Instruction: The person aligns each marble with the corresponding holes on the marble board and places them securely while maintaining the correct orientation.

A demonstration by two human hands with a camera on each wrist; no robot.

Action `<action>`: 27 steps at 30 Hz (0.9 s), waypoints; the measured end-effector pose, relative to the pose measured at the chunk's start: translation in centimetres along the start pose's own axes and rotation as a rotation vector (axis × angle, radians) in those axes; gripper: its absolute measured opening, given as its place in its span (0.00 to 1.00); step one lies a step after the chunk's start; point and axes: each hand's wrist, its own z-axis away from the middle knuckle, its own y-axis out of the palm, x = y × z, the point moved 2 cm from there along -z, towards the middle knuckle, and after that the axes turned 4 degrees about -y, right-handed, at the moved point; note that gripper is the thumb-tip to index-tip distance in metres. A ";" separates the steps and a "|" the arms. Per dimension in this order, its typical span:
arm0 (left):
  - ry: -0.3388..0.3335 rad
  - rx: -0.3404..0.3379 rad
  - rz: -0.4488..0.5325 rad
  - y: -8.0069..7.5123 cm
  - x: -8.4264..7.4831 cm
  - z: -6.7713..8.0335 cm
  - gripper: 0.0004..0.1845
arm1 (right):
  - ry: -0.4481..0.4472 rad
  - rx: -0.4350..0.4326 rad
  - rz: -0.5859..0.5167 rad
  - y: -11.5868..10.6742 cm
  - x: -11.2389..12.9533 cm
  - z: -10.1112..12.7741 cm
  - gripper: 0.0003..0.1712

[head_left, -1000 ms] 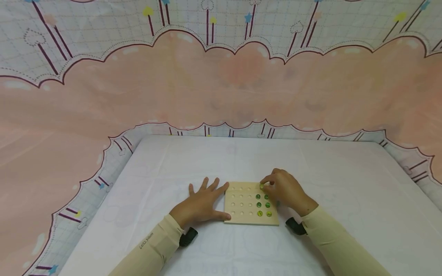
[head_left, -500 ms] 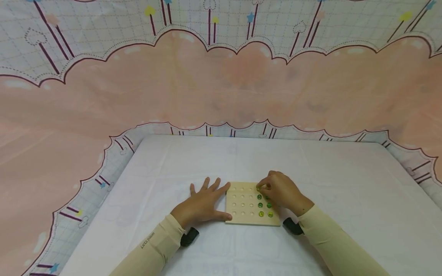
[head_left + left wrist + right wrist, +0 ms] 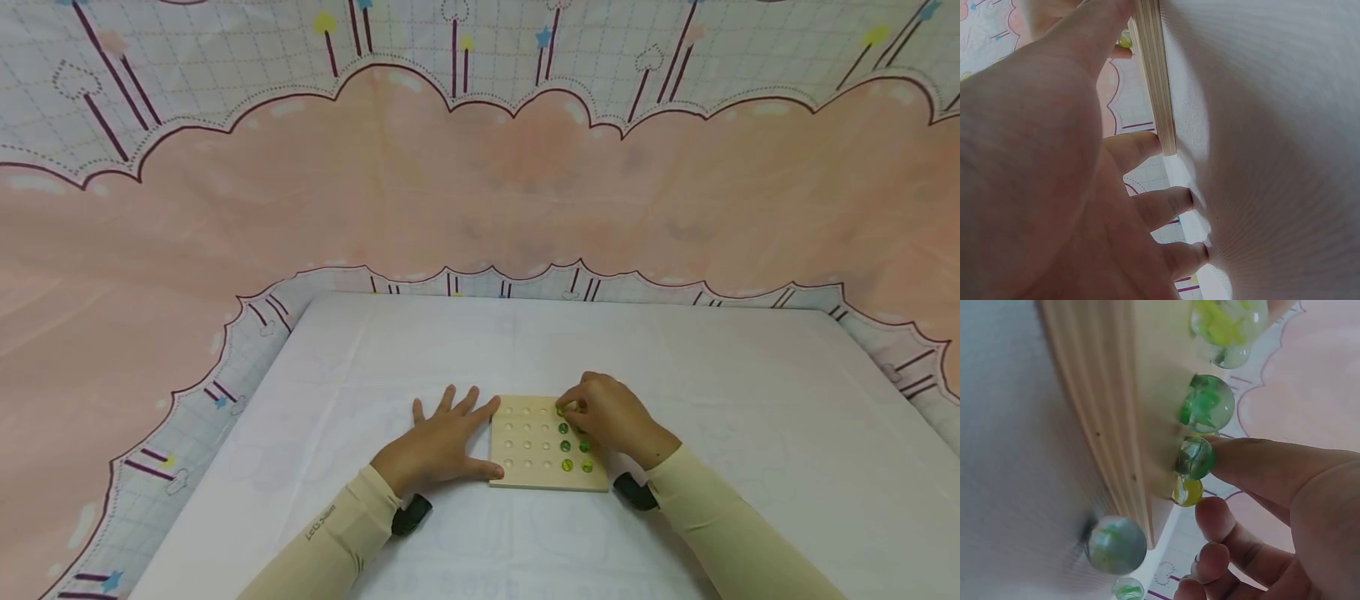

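Note:
A square wooden board (image 3: 537, 478) with rows of round hollows lies on the white table. Glass marbles fill part of its two right-hand columns, among them a green marble (image 3: 566, 446) and a yellow marble (image 3: 567, 465). My left hand (image 3: 433, 446) is spread flat, thumb and index finger touching the board's left edge. At the far row, my right hand (image 3: 621, 417) pinches a yellow-green marble (image 3: 560, 411) between thumb and index finger, right at a hollow. The right wrist view shows a green marble (image 3: 1194, 458) in the near column, beside my fingers.
Off the board's right edge, a clear marble with green streaks (image 3: 1116, 544) and a second green-streaked marble (image 3: 1128, 589) lie on the white tabletop (image 3: 420, 342). A patterned peach-coloured cloth (image 3: 480, 192) hangs behind the table.
The right hand has shifted a little left with the marble, to the far-row hollow of the second column from the right, and then held still. The left hand stays at the board's edge.

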 end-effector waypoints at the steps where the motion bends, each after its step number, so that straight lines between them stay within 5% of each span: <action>1: -0.001 0.001 0.002 0.0 0.0 0.0 0.55 | 0.001 -0.001 -0.004 0.0 0.0 0.0 0.11; 27: -0.015 -0.007 0.004 0.1 -0.2 -0.5 0.56 | 0.068 -0.084 -0.023 -1.8 -3.3 0.9 0.14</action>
